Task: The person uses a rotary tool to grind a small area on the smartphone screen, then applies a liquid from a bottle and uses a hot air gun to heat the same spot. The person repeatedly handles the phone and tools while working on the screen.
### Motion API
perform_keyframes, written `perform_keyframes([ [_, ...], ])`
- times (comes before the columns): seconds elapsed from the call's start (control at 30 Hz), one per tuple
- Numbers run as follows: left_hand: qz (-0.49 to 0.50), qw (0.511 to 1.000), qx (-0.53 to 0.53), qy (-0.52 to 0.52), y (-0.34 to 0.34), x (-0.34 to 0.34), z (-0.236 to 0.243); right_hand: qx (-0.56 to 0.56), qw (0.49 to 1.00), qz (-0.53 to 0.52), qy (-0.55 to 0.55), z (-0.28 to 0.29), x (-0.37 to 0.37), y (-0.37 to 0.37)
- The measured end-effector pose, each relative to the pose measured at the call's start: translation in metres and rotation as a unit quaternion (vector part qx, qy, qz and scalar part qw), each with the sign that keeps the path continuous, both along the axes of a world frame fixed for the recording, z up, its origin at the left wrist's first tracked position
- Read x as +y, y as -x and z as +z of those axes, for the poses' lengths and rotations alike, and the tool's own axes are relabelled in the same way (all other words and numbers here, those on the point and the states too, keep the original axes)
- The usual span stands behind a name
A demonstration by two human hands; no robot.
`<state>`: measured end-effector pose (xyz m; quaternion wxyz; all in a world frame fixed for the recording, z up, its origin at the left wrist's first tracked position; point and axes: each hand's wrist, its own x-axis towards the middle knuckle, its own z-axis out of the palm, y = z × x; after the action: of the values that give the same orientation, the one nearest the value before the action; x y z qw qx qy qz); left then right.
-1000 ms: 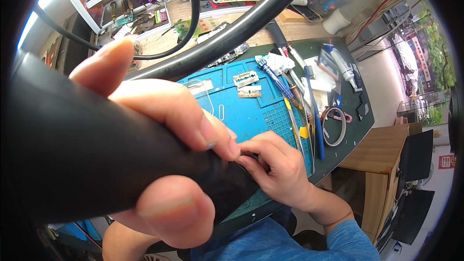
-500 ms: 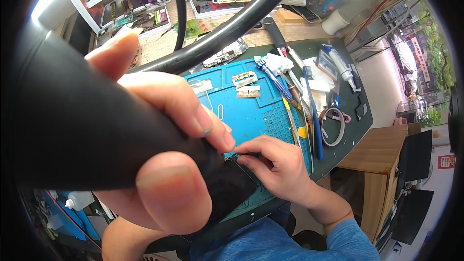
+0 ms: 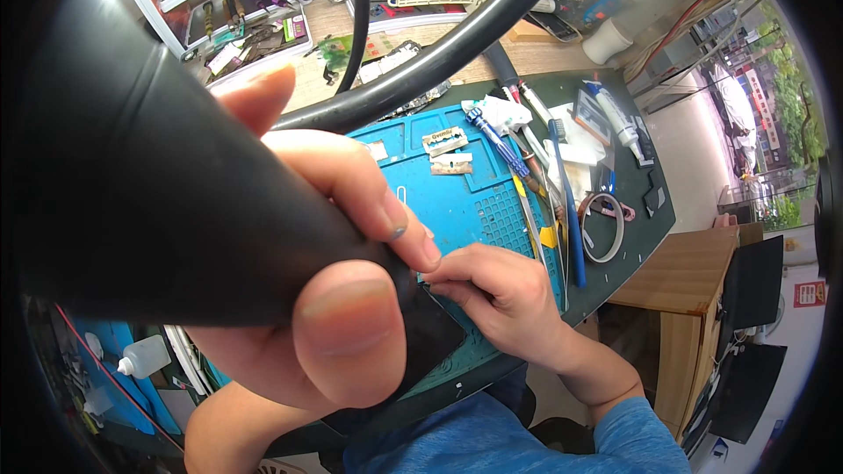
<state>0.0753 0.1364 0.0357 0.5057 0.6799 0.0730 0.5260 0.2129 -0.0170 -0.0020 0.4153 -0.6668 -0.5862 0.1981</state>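
My left hand (image 3: 351, 329) is wrapped round a thick black cylindrical tool (image 3: 176, 184), very large and close in view, its lower end pointing towards my right hand. Just right of that end, my right hand (image 3: 505, 294) has thumb and index finger pinched together. What sits between those fingertips is too small and hidden to make out. Beneath both hands lies a flat black panel-like thing (image 3: 436, 338), partly covered by my left hand. It rests on a blue work mat (image 3: 435, 211). Two razor blades (image 3: 446, 140) lie on the mat further back.
A thick black hose (image 3: 413, 88) arches across the back. Right of the mat lie a blue toothbrush (image 3: 571, 202), a blue screwdriver (image 3: 500, 151), tweezers, a tape roll (image 3: 606, 256) and a white tube (image 3: 623, 123). Tool trays stand behind; a white bottle (image 3: 145, 357) is at left.
My left hand and the black tool have shifted to the right and slightly up. The hose has swung right too. My right hand stays pinched in nearly the same spot.
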Motion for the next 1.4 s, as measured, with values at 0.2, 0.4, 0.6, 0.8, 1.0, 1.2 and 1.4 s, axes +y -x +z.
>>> perform_keyframes([
  [0.2,-0.016,0.999,-0.037,-0.03,0.0,0.007,-0.01,-0.02,0.999,0.022,-0.02,-0.003,-0.002,-0.001],
  [0.4,0.032,0.999,-0.007,0.004,0.0,-0.003,0.0,-0.05,0.997,0.038,-0.033,-0.005,-0.003,-0.001],
  [0.6,0.05,0.999,0.005,-0.003,0.0,-0.007,0.005,-0.073,0.996,0.033,-0.043,-0.006,-0.006,0.001],
  [0.8,0.06,0.998,-0.01,-0.007,-0.002,-0.007,0.005,-0.006,0.997,-0.071,-0.019,-0.005,-0.007,0.004],
  [1.0,0.043,0.999,-0.02,0.016,-0.002,-0.014,0.008,-0.107,0.972,-0.203,-0.05,0.016,-0.027,-0.012],
  [1.2,0.028,0.998,0.0,0.062,0.009,-0.024,0.034,-0.143,0.943,-0.299,0.032,0.028,-0.065,-0.058],
  [1.4,0.019,0.995,0.0,0.093,0.015,-0.027,0.049,-0.291,0.932,-0.192,0.096,0.028,-0.065,-0.046],
])
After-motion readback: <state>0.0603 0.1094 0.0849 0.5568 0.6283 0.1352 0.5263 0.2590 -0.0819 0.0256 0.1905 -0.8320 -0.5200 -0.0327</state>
